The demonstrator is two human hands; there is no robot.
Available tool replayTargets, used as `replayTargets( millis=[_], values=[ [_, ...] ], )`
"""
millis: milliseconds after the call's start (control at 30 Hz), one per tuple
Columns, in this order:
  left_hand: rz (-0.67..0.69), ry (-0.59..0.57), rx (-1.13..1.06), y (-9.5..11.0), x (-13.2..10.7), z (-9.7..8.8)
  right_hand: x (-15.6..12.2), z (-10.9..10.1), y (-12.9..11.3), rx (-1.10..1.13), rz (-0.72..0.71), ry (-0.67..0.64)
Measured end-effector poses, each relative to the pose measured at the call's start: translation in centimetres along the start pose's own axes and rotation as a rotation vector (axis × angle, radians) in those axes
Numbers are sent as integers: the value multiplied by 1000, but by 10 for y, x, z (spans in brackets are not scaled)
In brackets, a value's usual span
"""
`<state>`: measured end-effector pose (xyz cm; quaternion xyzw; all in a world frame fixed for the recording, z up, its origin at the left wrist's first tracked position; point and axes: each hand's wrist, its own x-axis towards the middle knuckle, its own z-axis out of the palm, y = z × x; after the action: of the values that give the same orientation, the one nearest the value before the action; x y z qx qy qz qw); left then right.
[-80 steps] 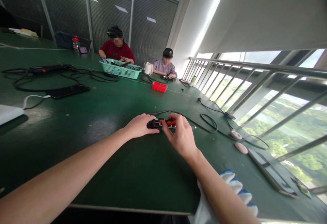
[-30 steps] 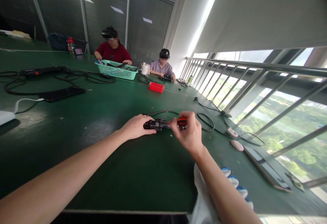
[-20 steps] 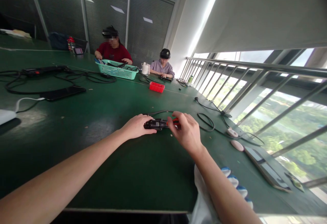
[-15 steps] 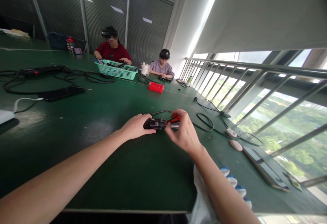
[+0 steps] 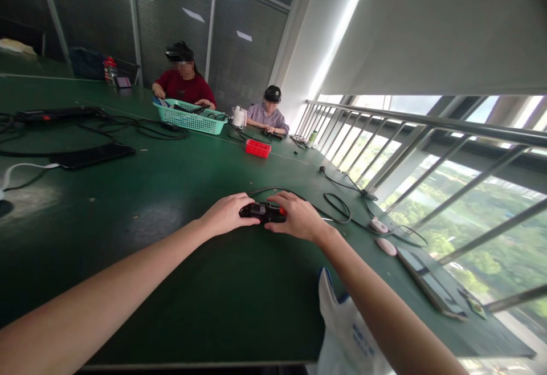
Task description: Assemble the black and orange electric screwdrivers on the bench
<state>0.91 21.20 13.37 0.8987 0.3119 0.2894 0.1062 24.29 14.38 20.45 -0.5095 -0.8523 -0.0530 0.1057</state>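
Note:
A small black device (image 5: 258,211) lies on the green table (image 5: 171,192) in front of me. My left hand (image 5: 226,214) holds its left end down against the table. My right hand (image 5: 297,217) covers its right end, fingers curled around an orange-handled tool (image 5: 281,211) of which only a sliver shows. A black cable (image 5: 337,211) runs off behind my right hand toward the window side.
Two pale oval objects (image 5: 387,246) and a flat phone-like slab (image 5: 429,284) lie to the right by the railing (image 5: 427,153). A white printed bag (image 5: 350,329) hangs at the near edge. Farther off: red box (image 5: 257,148), teal basket (image 5: 190,117), dark tablet (image 5: 92,155), cables, two seated people.
My right hand has come down and left from a raised grip on the orange tool, now lying low over the device's right end. The left hand stayed put. The view shifted slightly.

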Motion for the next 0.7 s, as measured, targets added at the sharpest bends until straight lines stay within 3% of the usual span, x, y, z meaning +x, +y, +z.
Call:
replayTargets(
  millis=[133, 267, 500, 600, 700],
  values=[
    [68, -11, 77, -2, 3, 3, 8, 16, 5, -1, -10, -69],
    [13, 21, 97, -3, 1, 1, 3, 22, 27, 38, 79, -62],
    [-124, -57, 43, -1, -3, -4, -41, 21, 115, -108, 647, -80],
    [-135, -81, 30, -4, -3, -3, -59, 17, 140, -79, 691, -121],
    [-135, -67, 22, -8, -4, 0, -68, 15, 151, -67, 720, -123]
  ],
)
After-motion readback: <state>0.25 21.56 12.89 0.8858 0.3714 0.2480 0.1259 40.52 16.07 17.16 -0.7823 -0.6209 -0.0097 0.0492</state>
